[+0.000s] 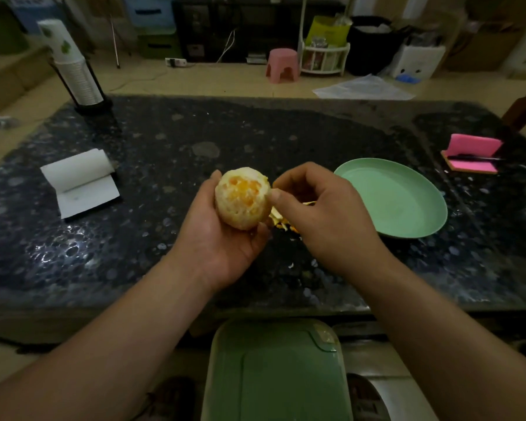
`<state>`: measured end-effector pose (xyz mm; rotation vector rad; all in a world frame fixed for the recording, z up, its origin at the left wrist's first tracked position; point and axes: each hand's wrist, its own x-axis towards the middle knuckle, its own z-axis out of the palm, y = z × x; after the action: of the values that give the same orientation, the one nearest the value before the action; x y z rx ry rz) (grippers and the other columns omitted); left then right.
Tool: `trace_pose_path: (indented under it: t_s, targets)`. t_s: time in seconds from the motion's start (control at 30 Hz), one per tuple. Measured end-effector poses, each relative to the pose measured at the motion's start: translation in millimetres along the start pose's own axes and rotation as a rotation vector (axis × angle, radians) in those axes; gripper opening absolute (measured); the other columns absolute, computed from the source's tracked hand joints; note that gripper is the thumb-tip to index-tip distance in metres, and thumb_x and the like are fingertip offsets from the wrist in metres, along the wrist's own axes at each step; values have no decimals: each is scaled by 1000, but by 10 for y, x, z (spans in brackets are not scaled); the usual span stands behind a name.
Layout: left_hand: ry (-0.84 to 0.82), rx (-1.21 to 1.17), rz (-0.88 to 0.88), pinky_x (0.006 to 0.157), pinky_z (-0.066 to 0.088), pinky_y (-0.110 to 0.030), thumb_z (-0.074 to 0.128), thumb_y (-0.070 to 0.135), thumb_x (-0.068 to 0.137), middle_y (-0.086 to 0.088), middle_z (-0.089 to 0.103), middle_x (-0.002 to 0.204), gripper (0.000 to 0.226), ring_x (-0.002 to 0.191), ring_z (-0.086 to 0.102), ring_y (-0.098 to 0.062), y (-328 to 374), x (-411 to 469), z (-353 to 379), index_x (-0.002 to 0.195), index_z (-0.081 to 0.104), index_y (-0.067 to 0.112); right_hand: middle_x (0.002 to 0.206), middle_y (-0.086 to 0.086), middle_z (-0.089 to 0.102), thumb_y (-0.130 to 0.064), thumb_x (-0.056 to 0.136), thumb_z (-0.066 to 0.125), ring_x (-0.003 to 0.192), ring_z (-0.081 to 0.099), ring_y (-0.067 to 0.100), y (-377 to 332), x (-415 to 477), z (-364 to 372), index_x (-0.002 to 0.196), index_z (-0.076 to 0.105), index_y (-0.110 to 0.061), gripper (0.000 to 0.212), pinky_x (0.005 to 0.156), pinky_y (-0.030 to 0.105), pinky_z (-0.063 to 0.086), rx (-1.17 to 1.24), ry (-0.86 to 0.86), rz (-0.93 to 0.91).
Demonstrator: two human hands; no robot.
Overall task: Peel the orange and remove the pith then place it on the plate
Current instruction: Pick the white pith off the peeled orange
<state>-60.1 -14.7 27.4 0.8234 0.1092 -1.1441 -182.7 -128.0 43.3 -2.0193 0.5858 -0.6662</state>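
A peeled orange (243, 198), mostly covered in pale pith with orange flesh showing near its top, sits in my left hand (222, 238), whose fingers curl round it from below. My right hand (322, 214) is at the fruit's right side, thumb and fingers pinching at the pith on its edge. Loose peel pieces (281, 221) lie on the table under my right hand, partly hidden. A green plate (407, 205) with nothing on it stands on the table just right of my right hand.
The dark speckled table (164, 238) carries a roll of white paper (79, 180) at the left, a stack of paper cups in a stand (73, 68) at the far left corner, and a pink pad with a pen (471, 156) at the right. A green bin lid (277, 372) is below the near edge.
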Motion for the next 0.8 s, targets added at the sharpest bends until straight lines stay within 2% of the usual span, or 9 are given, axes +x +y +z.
trace_pose_path:
  t_s: [0.07,0.2,0.33,0.4,0.5,0.6,0.7,0.8]
  targets:
    - [5,11,8,63,57,-26,47,65,103,-11,73,133,64,96,72,-22,4,-9,9,134,71,15,90,-13,73,-32,96,78,85,69,-1,-10,-12,19,102,72,-30,9,68,9,50,2,-25,-6]
    - [24,27,38,79,59,-32,43,59,107,-17,73,132,59,103,75,-27,42,-26,33,135,69,13,90,-13,75,-32,96,78,84,72,2,1,-12,9,100,72,-31,7,68,16,54,11,-17,-2]
    - [60,75,105,111,50,-42,46,55,107,-19,73,130,56,122,71,-32,35,-36,61,134,69,12,87,-13,75,-36,96,79,83,72,2,-9,-30,24,96,73,-32,8,69,20,58,-30,5,-21]
    - [63,95,137,119,44,-48,47,54,107,-20,74,128,55,127,68,-34,26,-38,70,132,69,11,85,-13,74,-39,95,78,81,71,1,-14,-46,37,95,72,-32,9,68,19,57,-67,21,-32]
    - [55,135,185,118,45,-52,47,52,107,-19,77,122,53,121,72,-33,11,-43,87,126,71,9,81,-13,73,-40,95,77,79,69,1,-13,-66,42,94,73,-30,11,66,21,56,-138,59,-63]
    - [52,211,230,113,50,-53,46,52,108,-16,78,117,52,108,75,-30,-7,-45,94,126,70,9,82,-12,72,-39,95,77,76,67,4,-13,-82,42,93,73,-28,12,68,30,58,-196,86,-92]
    - [67,284,265,109,53,-55,47,52,108,-16,77,121,54,110,74,-31,-26,-37,92,132,68,8,82,-10,71,-35,94,76,73,66,6,-2,-94,48,90,73,-25,11,69,37,58,-253,113,-131]
    - [74,324,289,101,56,-52,46,50,108,-16,78,118,52,107,74,-30,-40,-22,92,128,69,8,81,-9,71,-33,94,75,71,65,9,18,-87,58,88,72,-24,11,68,40,58,-297,126,-157]
